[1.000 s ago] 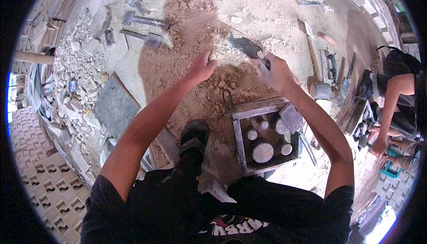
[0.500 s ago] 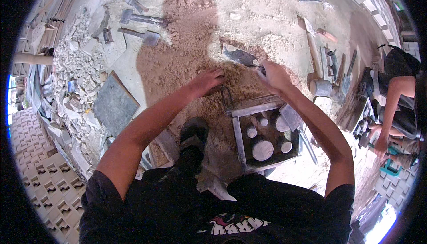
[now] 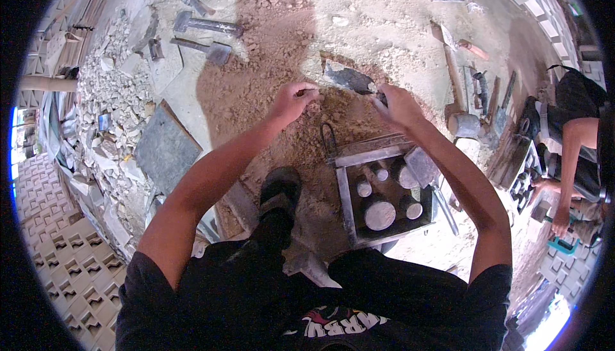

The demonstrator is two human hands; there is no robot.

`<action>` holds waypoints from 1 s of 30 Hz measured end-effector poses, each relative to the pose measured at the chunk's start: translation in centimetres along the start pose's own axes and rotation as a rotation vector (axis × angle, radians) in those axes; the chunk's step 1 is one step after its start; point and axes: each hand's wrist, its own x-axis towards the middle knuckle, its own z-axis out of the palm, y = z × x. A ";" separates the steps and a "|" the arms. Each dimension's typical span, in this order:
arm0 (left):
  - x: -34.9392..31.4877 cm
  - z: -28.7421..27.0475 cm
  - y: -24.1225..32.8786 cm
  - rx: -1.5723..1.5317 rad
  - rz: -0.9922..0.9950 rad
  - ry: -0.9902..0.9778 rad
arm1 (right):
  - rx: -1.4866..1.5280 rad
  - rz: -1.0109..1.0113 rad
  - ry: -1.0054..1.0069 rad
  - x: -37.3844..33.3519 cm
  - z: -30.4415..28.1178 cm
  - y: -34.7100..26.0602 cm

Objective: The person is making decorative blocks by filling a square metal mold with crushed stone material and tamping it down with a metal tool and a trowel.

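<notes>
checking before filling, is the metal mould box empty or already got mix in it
Mostly empty: the metal mould box shows its round pale cores and dark floor, no sandy mix heaped inside.

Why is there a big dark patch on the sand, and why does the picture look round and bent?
In the head view, hard sunlight throws the person's own shadow across the sand pile, above the left hand and beside the right hand holding the trowel. Glare washes out the ground at lower right. The fisheye lens bends straight edges and leaves a black rim around the picture.
</notes>
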 end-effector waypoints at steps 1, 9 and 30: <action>0.3 0.0 0.6 -0.062 -0.002 0.007 | -0.007 0.001 0.006 0.0 0.0 0.1; 1.2 -1.2 2.4 0.234 -0.047 0.076 | -0.093 0.040 -0.289 0.8 -6.5 0.8; -2.0 -1.7 0.5 0.455 0.117 0.106 | 0.229 -0.045 -0.271 3.5 1.4 -4.1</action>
